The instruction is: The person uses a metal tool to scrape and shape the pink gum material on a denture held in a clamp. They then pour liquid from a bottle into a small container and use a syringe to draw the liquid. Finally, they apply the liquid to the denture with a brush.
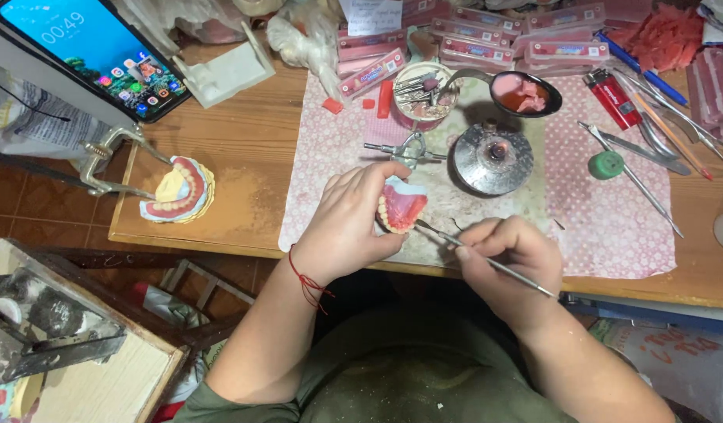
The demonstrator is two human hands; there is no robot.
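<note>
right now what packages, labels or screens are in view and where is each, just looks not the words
Phone: top left, propped at a slant, black frame, lit blue screen with small icons.
Flat packs: stacked along the top edge of the desk, long pink rectangles with pale labels.
Paper note: top centre, white, handwritten.
Lighter: upper right on the dotted mat, red with a printed label.
Plastic bag: bottom right under the desk, clear with red print.

Bare forearms, red string bracelet (pixel 308 280) on left wrist, olive-green shirt (pixel 408 368)

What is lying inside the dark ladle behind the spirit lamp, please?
Inside the ladle sits a lump of pink wax, filling most of the bowl. Whatever lies beneath the wax is covered. The spirit lamp stands just in front of it on the patterned cloth.
</note>
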